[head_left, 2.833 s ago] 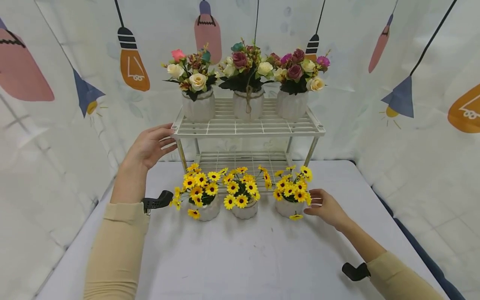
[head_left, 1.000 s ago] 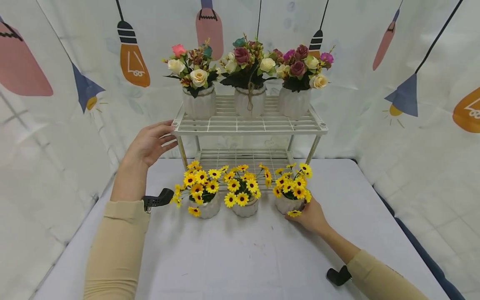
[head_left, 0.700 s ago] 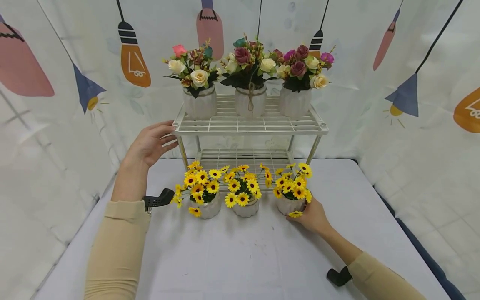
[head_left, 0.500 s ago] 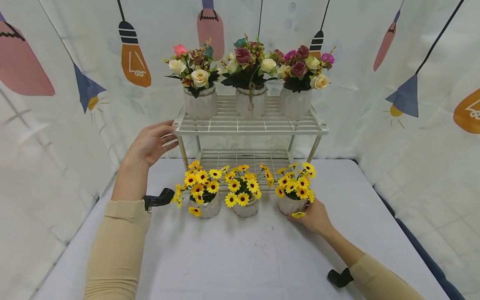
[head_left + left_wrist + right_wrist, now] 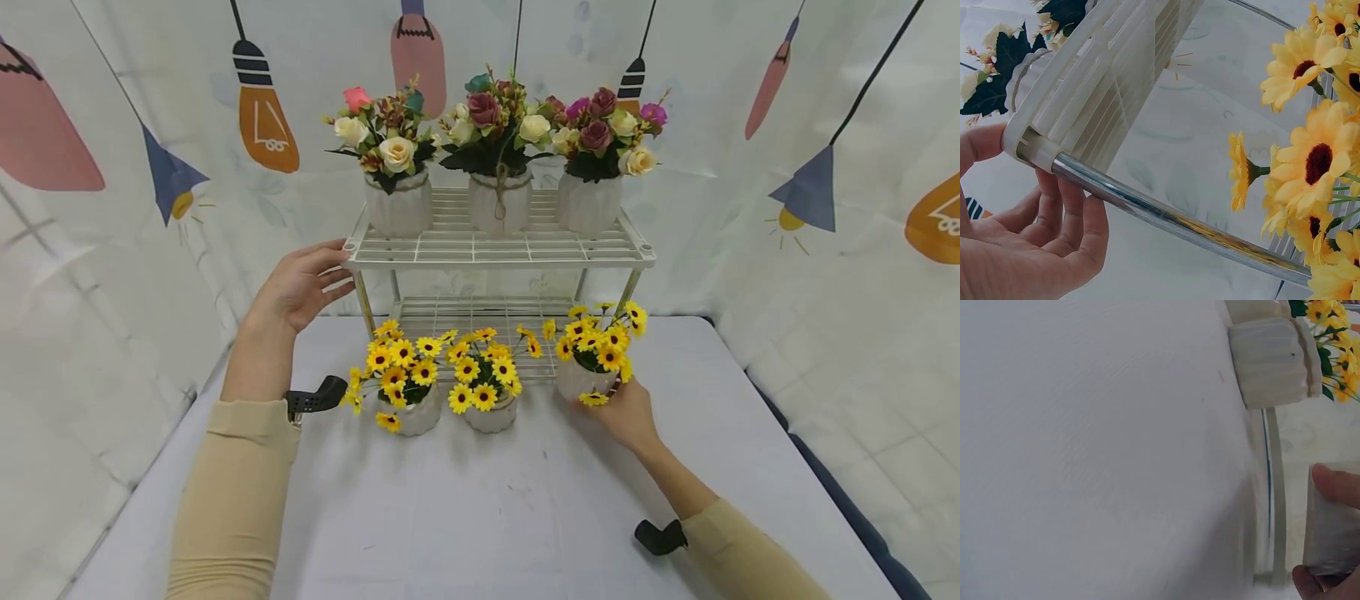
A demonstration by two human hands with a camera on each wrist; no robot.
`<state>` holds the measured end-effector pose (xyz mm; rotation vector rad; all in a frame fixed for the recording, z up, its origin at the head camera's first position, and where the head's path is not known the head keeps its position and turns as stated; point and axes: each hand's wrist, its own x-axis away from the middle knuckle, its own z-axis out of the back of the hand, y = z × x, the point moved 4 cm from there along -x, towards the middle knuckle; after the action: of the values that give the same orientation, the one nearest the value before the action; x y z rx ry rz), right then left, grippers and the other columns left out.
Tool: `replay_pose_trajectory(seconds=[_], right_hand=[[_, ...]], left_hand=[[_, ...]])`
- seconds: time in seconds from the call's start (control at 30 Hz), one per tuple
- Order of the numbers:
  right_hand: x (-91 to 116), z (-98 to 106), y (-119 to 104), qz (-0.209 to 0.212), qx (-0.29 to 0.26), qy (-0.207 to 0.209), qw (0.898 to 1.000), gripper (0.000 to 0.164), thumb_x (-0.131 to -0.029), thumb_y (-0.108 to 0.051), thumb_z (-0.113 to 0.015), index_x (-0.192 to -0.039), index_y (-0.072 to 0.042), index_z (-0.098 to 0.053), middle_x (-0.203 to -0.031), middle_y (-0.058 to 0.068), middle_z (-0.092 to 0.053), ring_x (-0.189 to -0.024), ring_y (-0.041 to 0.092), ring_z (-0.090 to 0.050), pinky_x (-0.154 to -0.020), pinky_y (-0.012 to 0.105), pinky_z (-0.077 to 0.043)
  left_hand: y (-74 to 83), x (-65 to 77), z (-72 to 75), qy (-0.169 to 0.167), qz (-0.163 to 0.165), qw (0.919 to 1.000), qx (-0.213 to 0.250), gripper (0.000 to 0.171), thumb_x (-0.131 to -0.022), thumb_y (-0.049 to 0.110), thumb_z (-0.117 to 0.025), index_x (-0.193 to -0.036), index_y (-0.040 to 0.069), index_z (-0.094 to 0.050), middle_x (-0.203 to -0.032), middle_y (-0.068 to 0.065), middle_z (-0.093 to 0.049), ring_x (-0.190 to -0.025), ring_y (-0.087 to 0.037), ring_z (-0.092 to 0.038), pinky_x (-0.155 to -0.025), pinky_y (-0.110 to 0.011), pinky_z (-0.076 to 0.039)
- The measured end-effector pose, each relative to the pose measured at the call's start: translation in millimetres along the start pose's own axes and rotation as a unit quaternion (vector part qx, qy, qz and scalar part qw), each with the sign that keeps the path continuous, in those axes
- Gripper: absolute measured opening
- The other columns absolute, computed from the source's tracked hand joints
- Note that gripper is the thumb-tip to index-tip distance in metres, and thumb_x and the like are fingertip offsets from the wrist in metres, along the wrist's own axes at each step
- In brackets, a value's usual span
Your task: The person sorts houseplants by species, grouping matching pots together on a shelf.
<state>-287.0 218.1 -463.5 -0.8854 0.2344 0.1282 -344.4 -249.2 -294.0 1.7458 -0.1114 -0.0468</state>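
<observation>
My right hand (image 5: 628, 414) grips the rightmost white pot (image 5: 581, 380) of yellow daisies by its side, lifted off the table. In the right wrist view, thumb and fingertips press on opposite sides of this pot (image 5: 1332, 534). My left hand (image 5: 296, 287) holds the upper left corner of the white wire rack (image 5: 495, 252). The left wrist view shows one digit on that corner (image 5: 1022, 140) and the other fingers curled below it by the metal post (image 5: 1166, 215). Two more daisy pots, a left one (image 5: 420, 414) and a middle one (image 5: 493, 417), stand before the rack.
On the upper shelf stand three white pots with artificial roses: left (image 5: 400, 204), middle (image 5: 500, 200) and right (image 5: 588, 202). The lower wire shelf (image 5: 487, 312) lies behind the daisies. A white cloth covers the table (image 5: 480, 517), with a patterned curtain (image 5: 690, 192) behind.
My right hand closed on the right daisy pot, then raised it and moved it toward the rack. My left hand stays at the rack's corner.
</observation>
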Motion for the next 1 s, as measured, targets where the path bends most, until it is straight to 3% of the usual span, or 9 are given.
replay_pose_trajectory(seconds=[0.5,1.0], right_hand=[[-24.0,-34.8,-9.8,-0.009,-0.048,0.113,0.992,0.084,-0.072,-0.016,-0.096,-0.140,-0.001,-0.050,-0.130,0.020,-0.064,-0.125,0.037,-0.059,-0.103,0.053,-0.046],[-45.2,-57.2,-5.2,-0.050,-0.052,0.147,0.987,0.086,-0.073,-0.015,-0.095,-0.140,0.006,-0.046,-0.131,0.025,-0.060,-0.127,0.040,-0.055,-0.106,0.051,-0.044]], left_hand=[[-0.5,0.0,0.1,0.004,-0.004,1.0000,-0.003,0.071,-0.104,0.025,-0.064,-0.162,0.004,-0.029,-0.136,-0.003,-0.052,-0.122,-0.018,-0.052,-0.120,-0.049,-0.023],[-0.6,-0.9,-0.3,0.001,-0.004,1.0000,0.000,0.072,-0.104,0.025,-0.064,-0.162,0.003,-0.028,-0.137,-0.003,-0.050,-0.123,-0.018,-0.051,-0.120,-0.049,-0.022]])
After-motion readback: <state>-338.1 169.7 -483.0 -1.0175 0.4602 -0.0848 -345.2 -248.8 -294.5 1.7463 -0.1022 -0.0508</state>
